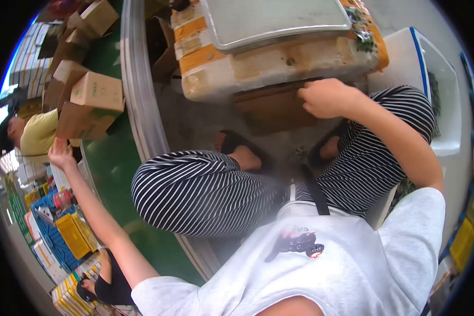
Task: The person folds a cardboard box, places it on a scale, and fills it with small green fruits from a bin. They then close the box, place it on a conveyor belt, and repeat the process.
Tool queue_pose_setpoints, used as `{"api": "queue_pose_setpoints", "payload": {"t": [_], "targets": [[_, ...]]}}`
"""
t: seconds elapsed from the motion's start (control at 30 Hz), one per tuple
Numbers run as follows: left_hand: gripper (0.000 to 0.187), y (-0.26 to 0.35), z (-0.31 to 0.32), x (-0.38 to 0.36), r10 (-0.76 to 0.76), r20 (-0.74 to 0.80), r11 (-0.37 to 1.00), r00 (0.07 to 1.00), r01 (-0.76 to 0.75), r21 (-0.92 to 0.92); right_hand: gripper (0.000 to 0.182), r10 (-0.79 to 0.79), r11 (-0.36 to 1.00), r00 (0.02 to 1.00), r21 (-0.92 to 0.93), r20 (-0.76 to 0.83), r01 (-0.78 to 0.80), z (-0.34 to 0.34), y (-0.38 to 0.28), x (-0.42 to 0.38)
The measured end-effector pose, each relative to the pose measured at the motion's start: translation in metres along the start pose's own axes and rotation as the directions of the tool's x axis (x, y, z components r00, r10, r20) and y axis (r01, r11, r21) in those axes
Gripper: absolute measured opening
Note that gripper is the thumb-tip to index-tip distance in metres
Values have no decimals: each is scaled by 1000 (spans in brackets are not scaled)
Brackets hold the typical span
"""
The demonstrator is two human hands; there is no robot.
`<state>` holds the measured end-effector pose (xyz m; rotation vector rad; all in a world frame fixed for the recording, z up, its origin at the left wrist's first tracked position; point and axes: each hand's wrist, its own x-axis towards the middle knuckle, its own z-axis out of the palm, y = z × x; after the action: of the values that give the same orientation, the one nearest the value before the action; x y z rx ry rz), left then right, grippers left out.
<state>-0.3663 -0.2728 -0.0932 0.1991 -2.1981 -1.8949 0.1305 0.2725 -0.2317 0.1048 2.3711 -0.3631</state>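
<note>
My left hand (62, 154) reaches far out to the side, its fingers stretched toward the lower edge of an open cardboard box (92, 118) on the green belt. Its fingertips meet or overlap the box's flap; I cannot see a firm grip. My right hand (329, 99) is closed, with bent fingers, in front of the taped foam box (279, 66). Below it and to its left is a brown cardboard piece (271, 113), low down. The fingers hide whatever may be between them. On the foam box rests a metal-rimmed tray or scale plate (279, 18).
A metal rail (142, 89) borders the green belt (113, 195), where more cardboard boxes (97, 18) stand. A white foam box (405, 58) with green contents is at right. Two people are at left, one in a yellow shirt (39, 134). Blue and yellow crates (76, 234) lie beyond.
</note>
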Motion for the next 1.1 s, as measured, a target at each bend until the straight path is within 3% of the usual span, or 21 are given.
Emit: {"api": "queue_pose_setpoints", "payload": {"t": [0.03,0.07,0.17,0.2,0.23,0.27,0.3,0.33,0.37,0.4,0.47,0.53,0.57,0.67,0.77,0.83,0.9,0.93,1.0,1.03,1.1], "targets": [[37,16,14,-12,422,-314,906,851,-380,186,43,3,1000,998,19,-59,-2,24,-8,-1],[29,37,18,-28,704,-303,710,642,-621,333,49,-1,1000,993,26,-118,5,48,-17,1],[17,89,98,-140,920,-92,391,381,-875,287,65,-47,983,824,-174,-564,-63,119,-34,30],[16,92,129,-179,868,-46,496,494,-867,53,67,-48,970,796,-217,-604,-107,122,-35,36],[17,91,140,-186,955,199,207,221,-974,90,70,-50,955,762,-253,-646,-152,120,-39,45],[17,92,173,-244,940,326,61,102,-989,134,72,-50,939,722,-280,-690,-202,120,-40,52],[16,86,198,-264,899,430,-48,-81,-995,-87,71,-57,947,703,-262,-709,-188,124,-39,60],[15,86,217,-302,804,553,-207,-219,-975,-85,70,-57,954,682,-241,-729,-178,128,-37,67],[17,75,241,-308,704,538,-414,-463,-884,-218,68,-54,960,661,-220,-748,-171,132,-35,71],[21,63,258,-328,596,554,-497,-581,-809,-314,67,-34,964,659,-199,-751,-177,135,-38,71],[15,24,298,-364,491,407,-553,-770,-637,-537,65,8,969,658,-156,-753,-190,140,-49,70],[20,-14,319,-388,225,423,-469,-878,-478,-743,60,-18,960,638,-191,-770,-205,145,-48,70],[21,-31,326,-397,70,406,-406,-911,-398,-823,59,-29,952,639,-216,-769,-216,150,-45,72],[29,-75,331,-415,-108,500,-191,-859,-475,-859,55,-2,942,624,-211,-782,-261,156,-45,82],[38,-119,301,-413,23,616,-95,-787,-615,-783,47,104,965,626,-75,-773,-253,145,-64,80],[44,-136,288,-405,-67,679,-7,-731,-681,-733,35,103,969,568,-47,-816,-244,136,-75,68],[40,-139,287,-398,-269,688,57,-674,-725,-687,34,178,984,826,82,-535,-159,118,-73,63],[39,-132,286,-399,-244,728,188,-640,-768,-612,34,186,978,913,154,-363,-138,109,-69,60],[37,-113,285,-402,-211,796,435,-567,-784,-443,34,-27,999,938,22,-346,37,85,-56,57],[39,-95,285,-405,-320,806,575,-498,-778,-253,34,-131,991,936,-45,-326,123,71,-50,51],[43,-30,288,-416,-533,751,731,-388,-659,178,24,-265,955,786,-39,-558,295,12,-42,1]]}}
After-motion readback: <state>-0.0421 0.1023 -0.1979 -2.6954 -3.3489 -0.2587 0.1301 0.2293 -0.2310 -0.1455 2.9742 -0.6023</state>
